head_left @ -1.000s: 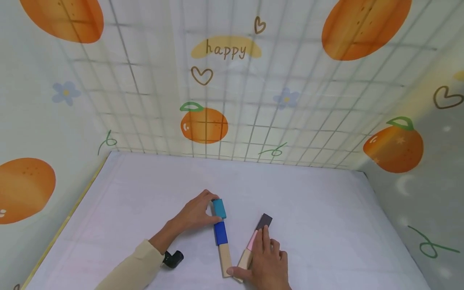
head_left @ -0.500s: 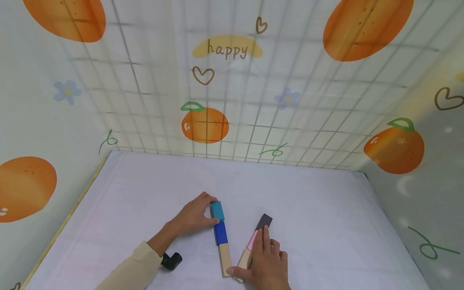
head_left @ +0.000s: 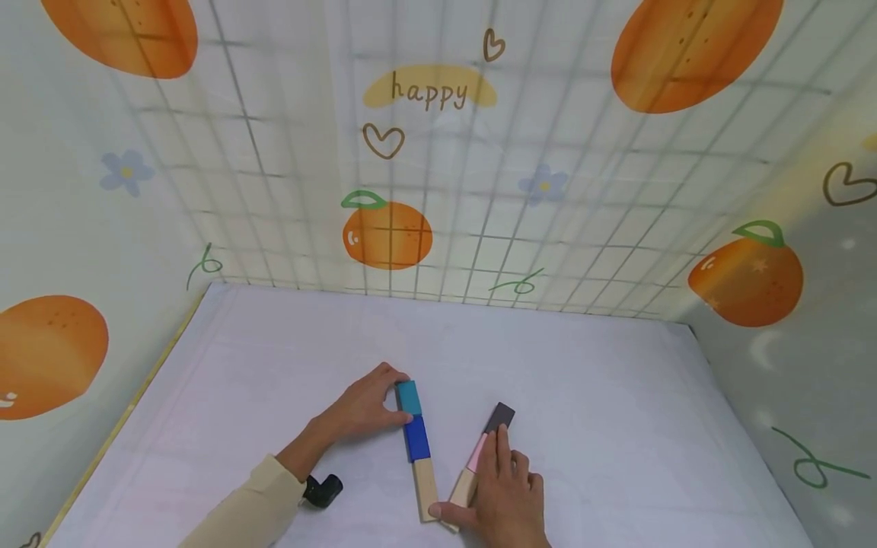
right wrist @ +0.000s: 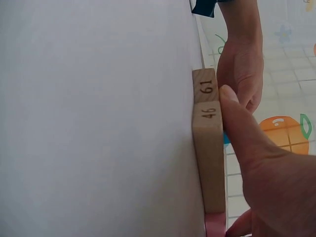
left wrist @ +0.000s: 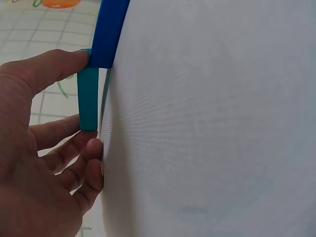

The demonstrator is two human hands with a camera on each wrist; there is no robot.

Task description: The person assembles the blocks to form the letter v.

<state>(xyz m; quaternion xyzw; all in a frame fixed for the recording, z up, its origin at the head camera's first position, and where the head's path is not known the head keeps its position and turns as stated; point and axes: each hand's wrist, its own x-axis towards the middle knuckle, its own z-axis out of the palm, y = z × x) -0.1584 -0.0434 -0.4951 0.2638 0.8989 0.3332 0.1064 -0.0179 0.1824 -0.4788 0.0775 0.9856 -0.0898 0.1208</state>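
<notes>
My left hand (head_left: 366, 402) pinches a teal block (head_left: 409, 398) lengthwise, thumb at its near end and forefinger at its far end. In the left wrist view the teal block (left wrist: 88, 98) meets the corner of a blue block (left wrist: 109, 34). That blue block (head_left: 416, 438) continues into a plain wooden block (head_left: 425, 489). Beside this row slants another: a dark grey block (head_left: 499, 418), a pink block (head_left: 476, 454) and a wooden block marked 46 (right wrist: 210, 148). My right hand (head_left: 508, 495) rests on the slanted row with straight fingers, its thumb by the wooden block marked 61 (right wrist: 205, 85).
The blocks lie on a white-covered table (head_left: 582, 396). A patterned curtain (head_left: 473, 228) with oranges and grid lines stands behind and at both sides. A black device (head_left: 323, 491) is worn on my left wrist.
The teal block has shifted slightly left and settled against the blue block's far end, closing the small gap. My left hand moved with it; the right hand has stayed put.
</notes>
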